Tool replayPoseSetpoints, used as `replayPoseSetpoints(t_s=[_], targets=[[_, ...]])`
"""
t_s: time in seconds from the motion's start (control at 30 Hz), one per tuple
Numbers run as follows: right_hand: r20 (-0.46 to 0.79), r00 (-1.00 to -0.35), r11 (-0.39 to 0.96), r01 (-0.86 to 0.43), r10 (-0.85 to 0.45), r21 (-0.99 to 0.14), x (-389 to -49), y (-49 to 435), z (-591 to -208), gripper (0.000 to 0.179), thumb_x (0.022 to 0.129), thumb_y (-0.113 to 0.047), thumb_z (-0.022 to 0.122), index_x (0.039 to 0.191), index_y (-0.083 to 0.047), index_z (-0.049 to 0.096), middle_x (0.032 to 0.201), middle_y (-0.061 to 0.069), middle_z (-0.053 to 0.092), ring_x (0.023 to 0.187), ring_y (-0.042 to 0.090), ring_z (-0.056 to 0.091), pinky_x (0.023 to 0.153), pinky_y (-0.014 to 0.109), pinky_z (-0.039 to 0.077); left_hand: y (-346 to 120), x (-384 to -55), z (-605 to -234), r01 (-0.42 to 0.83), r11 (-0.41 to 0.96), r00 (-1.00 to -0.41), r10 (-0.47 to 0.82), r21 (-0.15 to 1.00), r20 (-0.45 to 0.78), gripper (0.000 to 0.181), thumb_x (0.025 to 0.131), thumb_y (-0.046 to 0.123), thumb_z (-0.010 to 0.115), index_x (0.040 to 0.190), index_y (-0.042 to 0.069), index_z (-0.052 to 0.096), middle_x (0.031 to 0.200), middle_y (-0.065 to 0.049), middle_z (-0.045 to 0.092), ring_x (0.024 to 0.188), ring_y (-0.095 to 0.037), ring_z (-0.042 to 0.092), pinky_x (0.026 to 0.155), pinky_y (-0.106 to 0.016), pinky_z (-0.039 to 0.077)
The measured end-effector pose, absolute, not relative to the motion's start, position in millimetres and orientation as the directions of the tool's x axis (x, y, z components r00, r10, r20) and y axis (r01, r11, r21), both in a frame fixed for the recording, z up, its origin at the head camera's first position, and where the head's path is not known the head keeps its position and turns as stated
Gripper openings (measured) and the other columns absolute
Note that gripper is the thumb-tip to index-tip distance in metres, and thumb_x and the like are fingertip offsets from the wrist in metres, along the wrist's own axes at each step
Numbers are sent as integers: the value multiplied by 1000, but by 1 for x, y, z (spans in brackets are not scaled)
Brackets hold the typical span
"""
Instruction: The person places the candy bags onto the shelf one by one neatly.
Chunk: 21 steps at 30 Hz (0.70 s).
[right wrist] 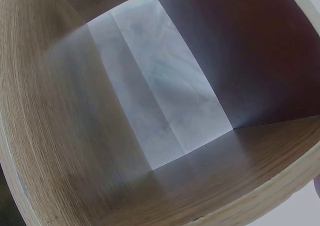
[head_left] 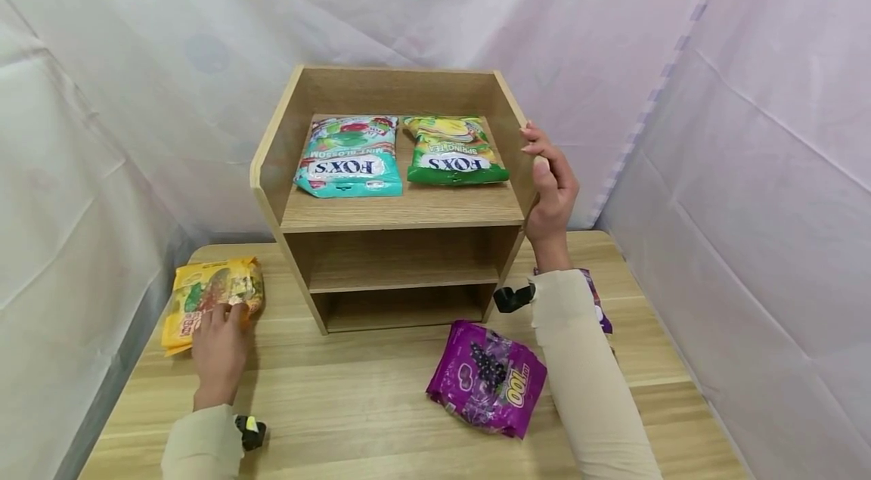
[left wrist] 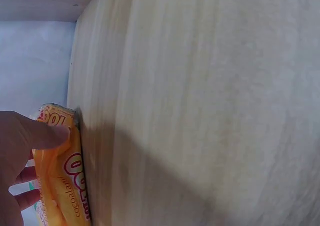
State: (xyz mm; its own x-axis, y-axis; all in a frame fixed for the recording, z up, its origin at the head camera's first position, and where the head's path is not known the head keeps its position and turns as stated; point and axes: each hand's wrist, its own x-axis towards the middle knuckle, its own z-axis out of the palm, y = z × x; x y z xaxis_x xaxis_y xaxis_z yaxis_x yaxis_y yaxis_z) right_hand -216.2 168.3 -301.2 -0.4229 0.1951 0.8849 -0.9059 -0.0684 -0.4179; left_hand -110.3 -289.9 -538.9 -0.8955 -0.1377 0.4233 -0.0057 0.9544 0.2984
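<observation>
On the left of the table lies a yellow candy bag (head_left: 214,291) with fruit pictures. My left hand (head_left: 219,351) grips its near right edge; in the left wrist view the thumb lies on one side of the bag and the fingers on the other. A wooden shelf (head_left: 401,280) stands at the back centre. My right hand (head_left: 553,189) holds the edge of its right side panel, fingertips hooked over it. On the shelf's top board lie a turquoise Fox's candy bag (head_left: 354,155) and a green-yellow Fox's candy bag (head_left: 452,151).
A purple grape candy bag (head_left: 486,382) lies in front of the shelf, to the right. Another purple bag (head_left: 599,302) is partly hidden behind my right forearm. Light cloth walls (head_left: 762,162) close in the table (head_left: 354,404) at the back and sides.
</observation>
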Motion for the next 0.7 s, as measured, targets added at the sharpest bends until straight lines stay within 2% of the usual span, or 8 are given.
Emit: replayPoseSetpoints(t_s=[0.2,0.47,0.6,0.7], targets=[[885,-422,-73,-906,198,-416,-216,168,-301,34,91,-12,48,93,21,52,111,31,59,121,48,44,109,51,27,-291,-111,-542,-42,955,-908,-160,295,387,28,80,-6,68,106,-5,58,112,-27,53,105,-48,45,80,-66,38],[886,-421,-66,-907,196,-417,-216,168,-302,35,91,-13,48,92,22,51,111,32,59,121,48,45,109,51,27,-289,-110,-542,-28,943,-859,-193,332,475,20,76,-5,74,95,-6,67,90,-25,63,82,-43,53,66,-56,42],[883,-424,-68,-906,200,-419,-216,169,-302,37,92,-15,49,92,22,52,111,30,60,121,47,45,109,51,27,-287,-109,-544,-7,946,-849,-176,323,498,14,78,-8,69,92,-6,68,86,-24,64,77,-41,53,64,-54,43],[883,-423,-63,-905,202,-420,-215,170,-301,38,92,-16,49,92,22,52,111,29,61,121,46,46,109,51,27,-281,-106,-546,45,955,-835,-126,294,536,16,76,-13,65,90,-6,69,83,-24,65,76,-41,54,63,-54,45]])
